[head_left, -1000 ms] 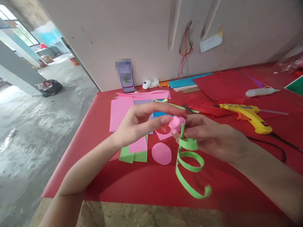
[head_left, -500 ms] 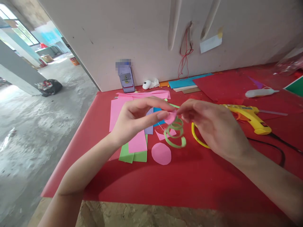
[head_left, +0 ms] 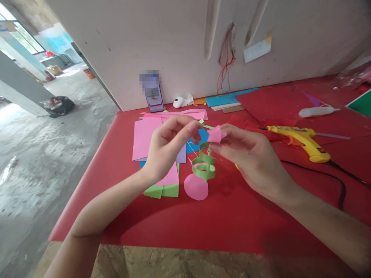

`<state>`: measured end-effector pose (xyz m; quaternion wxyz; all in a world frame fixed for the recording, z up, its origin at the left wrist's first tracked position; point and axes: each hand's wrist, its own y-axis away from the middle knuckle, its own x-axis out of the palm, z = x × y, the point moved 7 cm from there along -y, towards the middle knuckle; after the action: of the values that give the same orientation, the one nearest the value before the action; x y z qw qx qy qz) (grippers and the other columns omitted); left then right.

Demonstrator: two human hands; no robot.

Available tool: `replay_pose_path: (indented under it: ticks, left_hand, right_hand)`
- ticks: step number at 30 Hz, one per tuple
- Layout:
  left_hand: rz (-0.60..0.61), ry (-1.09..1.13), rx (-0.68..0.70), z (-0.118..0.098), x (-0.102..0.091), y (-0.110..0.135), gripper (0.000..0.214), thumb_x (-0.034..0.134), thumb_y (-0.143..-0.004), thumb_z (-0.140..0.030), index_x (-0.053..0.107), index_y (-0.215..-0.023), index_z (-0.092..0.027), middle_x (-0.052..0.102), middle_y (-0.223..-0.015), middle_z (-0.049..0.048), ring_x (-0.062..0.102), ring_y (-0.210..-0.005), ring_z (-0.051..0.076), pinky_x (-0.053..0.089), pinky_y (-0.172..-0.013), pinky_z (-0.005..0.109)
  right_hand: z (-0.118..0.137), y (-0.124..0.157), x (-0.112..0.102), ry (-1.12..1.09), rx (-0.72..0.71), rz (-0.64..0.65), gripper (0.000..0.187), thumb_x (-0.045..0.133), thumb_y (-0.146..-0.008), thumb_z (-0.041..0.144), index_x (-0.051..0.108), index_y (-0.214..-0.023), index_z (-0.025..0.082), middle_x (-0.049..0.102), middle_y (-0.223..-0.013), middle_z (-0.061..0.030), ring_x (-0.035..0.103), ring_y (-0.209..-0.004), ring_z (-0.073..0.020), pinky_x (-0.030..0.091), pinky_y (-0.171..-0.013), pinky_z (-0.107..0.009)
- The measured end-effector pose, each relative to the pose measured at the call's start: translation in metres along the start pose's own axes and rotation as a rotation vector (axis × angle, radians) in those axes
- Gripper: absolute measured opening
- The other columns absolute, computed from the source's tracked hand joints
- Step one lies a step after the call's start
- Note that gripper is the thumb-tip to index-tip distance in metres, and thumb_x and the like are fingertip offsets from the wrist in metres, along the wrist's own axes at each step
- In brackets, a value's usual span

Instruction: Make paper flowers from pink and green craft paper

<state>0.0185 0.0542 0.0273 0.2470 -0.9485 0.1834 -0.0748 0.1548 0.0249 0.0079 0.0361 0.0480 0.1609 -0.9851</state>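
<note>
A: Holding what with the right hand (head_left: 255, 158)?
B: Clamping a pink star (head_left: 216, 134) between thumb and fingers, near frame centre. Below, trailing a coiled green strip (head_left: 199, 173), seen overlapping a pink disc (head_left: 196, 188).
A: And with the left hand (head_left: 166, 148)?
B: Raised just left of star, not touching; cannot tell if pinched or apart. Also noting a yellow glue gun (head_left: 305, 139), right of frame.

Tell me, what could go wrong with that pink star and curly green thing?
The right hand pinches the small, puffy pink star, so squeezing hard might dent its points. The narrow, curly green strip dangles below it and could maybe snag on the left hand. The thin, round black cord shows close to the right forearm, so that arm might catch it.
</note>
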Motion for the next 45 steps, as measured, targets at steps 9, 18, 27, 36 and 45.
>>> replay_pose_path:
  ticks: [9,18,27,36,45]
  left_hand:
    - [0.105,-0.295,0.204,-0.012,-0.001,-0.004,0.010,0.059,-0.089,-0.025,0.066,-0.095,-0.025,0.069,-0.092,-0.0014,0.064,-0.089,0.011,0.053,-0.081,0.025]
    - [0.236,-0.570,0.531,-0.026,0.008,-0.002,0.022,0.070,-0.080,-0.022,0.066,-0.102,-0.023,0.072,-0.095,0.0014,0.064,-0.090,0.016,0.047,-0.094,0.039]
    - [0.161,-0.498,0.518,-0.018,-0.012,-0.013,0.032,0.075,-0.075,-0.023,0.067,-0.105,-0.031,0.073,-0.099,-0.0028,0.064,-0.095,0.017,0.047,-0.096,0.041]
    - [0.166,-0.388,0.431,-0.003,-0.017,-0.016,0.033,0.078,-0.072,-0.021,0.069,-0.101,-0.032,0.072,-0.097,-0.0024,0.063,-0.098,0.017,0.048,-0.095,0.039]
    - [0.218,-0.331,0.058,0.014,-0.015,-0.018,0.027,0.071,-0.076,-0.044,0.072,-0.095,-0.024,0.072,-0.101,0.0030,0.064,-0.105,0.020,0.050,-0.095,0.037]
  right_hand:
    - [-0.010,-0.001,0.008,-0.156,0.141,0.088,0.020,0.072,-0.072,0.041,0.066,-0.079,0.024,0.062,-0.085,0.0011,0.058,-0.079,-0.0094,0.049,-0.074,-0.022]
    - [-0.006,-0.002,-0.002,-0.024,0.015,-0.007,0.016,0.062,-0.078,0.032,0.065,-0.093,0.026,0.061,-0.090,0.0026,0.054,-0.084,-0.0095,0.045,-0.079,-0.025]
    - [-0.011,-0.008,-0.013,0.079,0.005,-0.052,0.014,0.055,-0.081,0.033,0.066,-0.082,0.025,0.063,-0.090,0.0009,0.055,-0.090,-0.0138,0.042,-0.080,-0.030]
    - [-0.010,-0.009,0.001,0.094,0.096,0.040,0.024,0.070,-0.070,0.045,0.065,-0.072,0.022,0.059,-0.081,0.0000,0.057,-0.076,-0.0112,0.046,-0.064,-0.024]
    - [-0.013,-0.008,0.003,0.137,0.070,0.015,0.029,0.071,-0.069,0.050,0.064,-0.069,0.022,0.060,-0.086,-0.0015,0.057,-0.083,-0.0144,0.046,-0.077,-0.030]
